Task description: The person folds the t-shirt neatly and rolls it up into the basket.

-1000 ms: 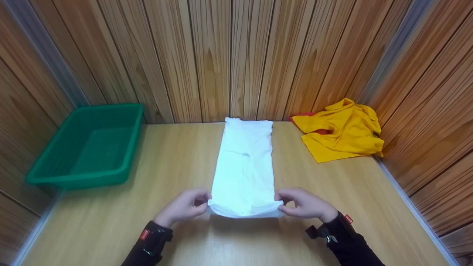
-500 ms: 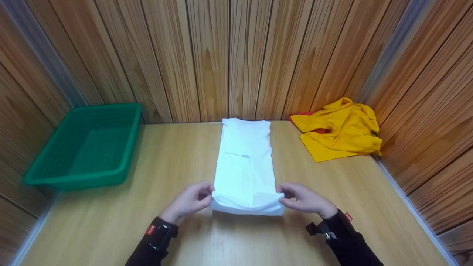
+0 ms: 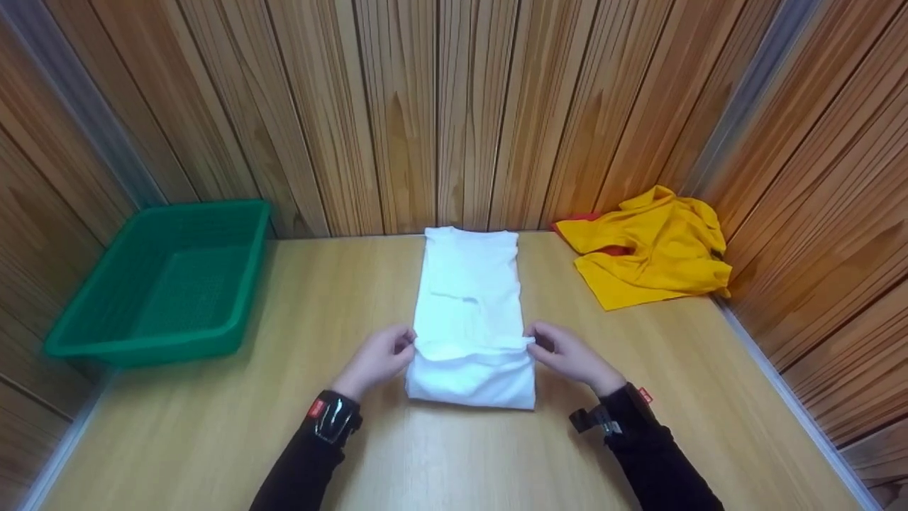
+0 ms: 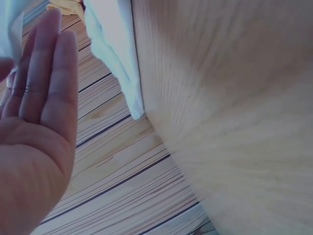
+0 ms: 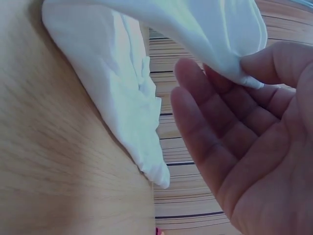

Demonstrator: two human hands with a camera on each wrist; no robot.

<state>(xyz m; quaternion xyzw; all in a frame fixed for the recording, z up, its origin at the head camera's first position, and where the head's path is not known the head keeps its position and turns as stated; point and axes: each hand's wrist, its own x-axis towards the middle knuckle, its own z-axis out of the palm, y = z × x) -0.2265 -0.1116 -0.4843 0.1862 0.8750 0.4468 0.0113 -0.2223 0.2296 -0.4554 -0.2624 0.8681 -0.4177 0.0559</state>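
A white garment [image 3: 468,277], folded into a long strip, lies on the wooden table with its far end near the back wall. Its near end is turned up and back over itself. At the left corner of that raised edge, my left hand [image 3: 378,360] pinches the cloth between thumb and fingers. My right hand [image 3: 573,357] pinches the opposite corner. In the right wrist view, the thumb [image 5: 279,63] presses the white cloth [image 5: 205,29] against the fingers, held above the layer below. The left wrist view cuts off most of the left hand's pinch.
A green plastic basket [image 3: 237,326] stands at the left of the table [image 3: 326,291]. Crumpled yellow cloth [image 3: 660,248] lies at the back right, with red cloth [image 3: 585,217] showing beneath it. Wood-panelled walls [image 3: 404,121] close off the back and both sides.
Both hands have moved away from the body, carrying the garment's near edge up and over toward its middle. A fold now shows at the near end. The basket and yellow cloth stay in place.
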